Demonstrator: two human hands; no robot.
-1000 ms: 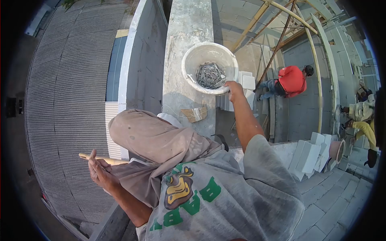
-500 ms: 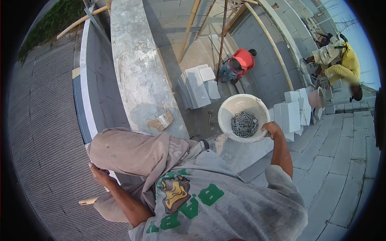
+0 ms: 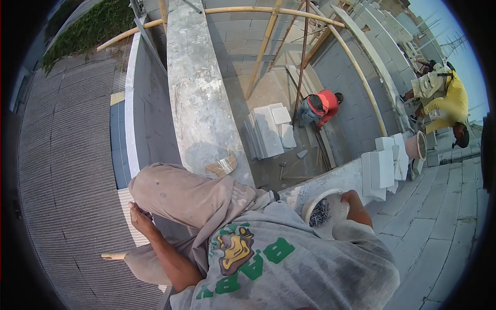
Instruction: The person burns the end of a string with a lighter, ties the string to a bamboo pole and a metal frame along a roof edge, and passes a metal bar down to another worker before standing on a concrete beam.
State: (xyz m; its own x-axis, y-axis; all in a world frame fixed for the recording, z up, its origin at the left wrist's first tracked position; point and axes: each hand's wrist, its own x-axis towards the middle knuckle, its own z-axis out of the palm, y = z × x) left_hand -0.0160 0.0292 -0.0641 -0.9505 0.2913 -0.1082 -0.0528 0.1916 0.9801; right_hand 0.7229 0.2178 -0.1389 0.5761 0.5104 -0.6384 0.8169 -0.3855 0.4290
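Note:
My right hand point(image 3: 352, 199) is closed on the rim of a white bucket point(image 3: 338, 207), low on the right beside my shirt. Nails point(image 3: 320, 213) lie in the tilted bucket, and my sleeve and shirt hide part of it. At the left, my left hand point(image 3: 140, 219) is beside my bent knee, its fingers curled round something small and dark that I cannot make out. A piece of cardboard wound with white string point(image 3: 222, 166) lies on the concrete ledge point(image 3: 199, 93) past my knee.
Below, a person in red point(image 3: 326, 103) bends near stacked white blocks point(image 3: 266, 132). More blocks point(image 3: 381, 168) and a pinkish bucket point(image 3: 415, 146) sit on the right wall. A person in yellow point(image 3: 454, 98) is farther off. Bamboo poles point(image 3: 356, 67) cross above; a corrugated roof point(image 3: 67, 155) lies left.
The bucket in my right hand has swung from above the ledge to the right, then down toward my body. The view has turned. My left hand has moved up beside the knee, away from the bamboo piece.

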